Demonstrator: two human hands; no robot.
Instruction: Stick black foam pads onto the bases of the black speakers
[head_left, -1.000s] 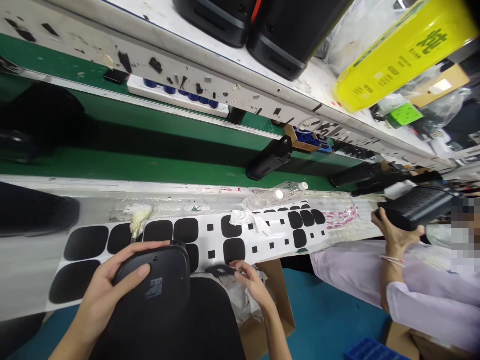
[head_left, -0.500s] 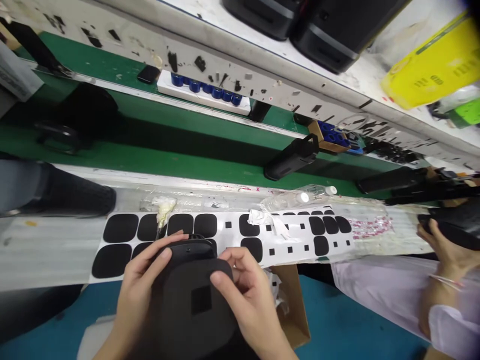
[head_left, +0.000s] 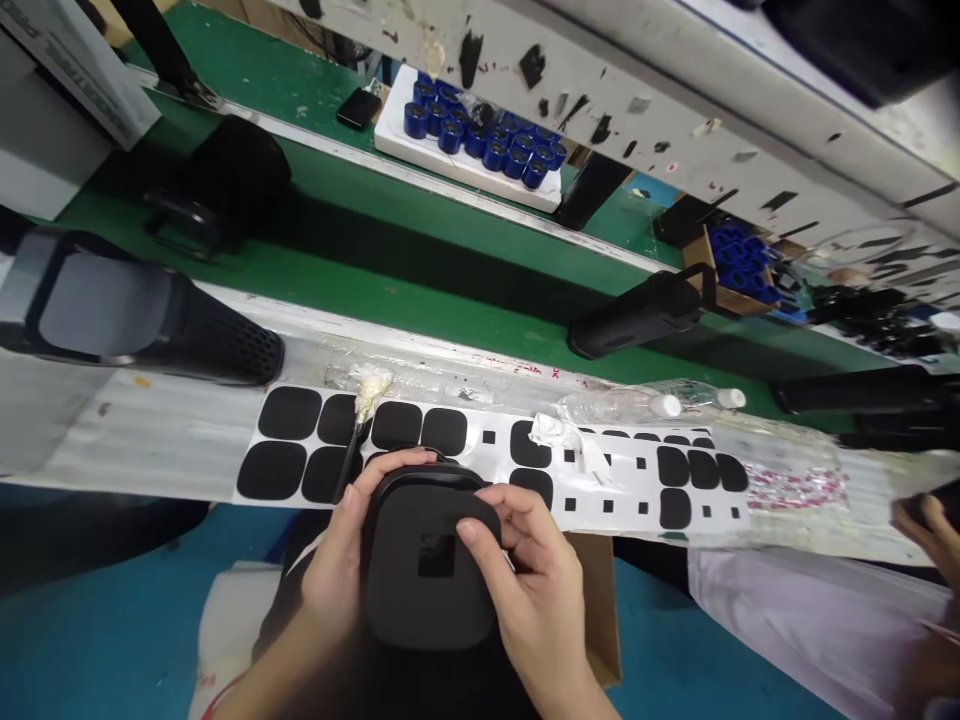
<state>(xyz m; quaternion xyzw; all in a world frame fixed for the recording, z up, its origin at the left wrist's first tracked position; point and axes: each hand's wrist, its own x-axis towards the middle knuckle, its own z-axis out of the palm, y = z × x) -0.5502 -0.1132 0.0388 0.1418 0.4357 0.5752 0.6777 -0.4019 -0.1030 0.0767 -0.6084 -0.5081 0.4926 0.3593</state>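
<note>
A black device (head_left: 384,478) with a rounded square end is held low in the middle by my left hand (head_left: 341,540), its fingers wrapped round the left side. Over that end lies a black pad (head_left: 427,610) with a square hole. My right hand (head_left: 529,570) pinches the pad's upper right corner between thumb and fingers. Behind my hands, a white sheet (head_left: 472,460) bears rounded black pads (head_left: 289,413) and small black squares. A brush (head_left: 349,460) with a pale, smeared tip lies across the sheet.
Crumpled white paper (head_left: 559,433) and clear bottles (head_left: 622,405) lie by the sheet. Black devices stand left (head_left: 150,310) and lie on the green belt (head_left: 637,312). Beyond is a tray of blue cylinders (head_left: 465,165). A cardboard box (head_left: 604,610) is below; a co-worker's sleeve (head_left: 795,610) is at right.
The view has shifted, showing more of the blue cylinders. The pad now lies more squarely over the device's end. The co-worker's hand has moved toward the right edge.
</note>
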